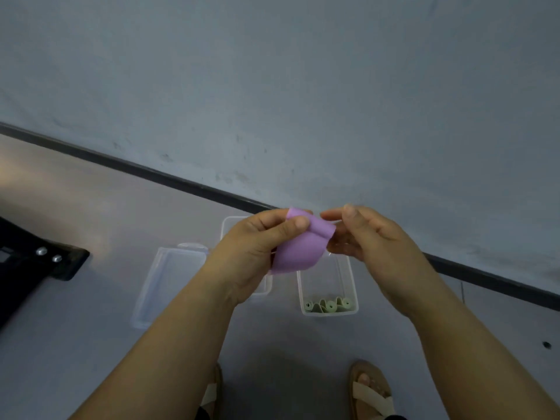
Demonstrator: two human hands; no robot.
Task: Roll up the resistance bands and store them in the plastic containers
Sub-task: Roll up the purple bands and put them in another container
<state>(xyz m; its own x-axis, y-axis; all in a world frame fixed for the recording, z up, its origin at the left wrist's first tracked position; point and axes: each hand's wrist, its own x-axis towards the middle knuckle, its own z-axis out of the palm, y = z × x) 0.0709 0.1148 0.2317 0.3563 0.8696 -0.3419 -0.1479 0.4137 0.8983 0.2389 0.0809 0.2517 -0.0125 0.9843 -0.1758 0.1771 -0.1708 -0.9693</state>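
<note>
A purple resistance band [300, 248] hangs in the air between both hands, above the floor. My left hand [257, 250] pinches its upper edge between thumb and fingers. My right hand [372, 237] is at the band's right end, fingers curled behind the fold. Below them a clear plastic container [353, 286] stands on the floor with several rolled pale green bands [328, 305] at its near end. A second clear container [225, 227] is mostly hidden behind my left hand.
A clear lid [169, 283] lies on the grey floor to the left. A black metal foot with two bolts [57, 259] sits at far left. A dark skirting strip [181, 183] runs along the wall. My sandalled feet [371, 389] are at the bottom.
</note>
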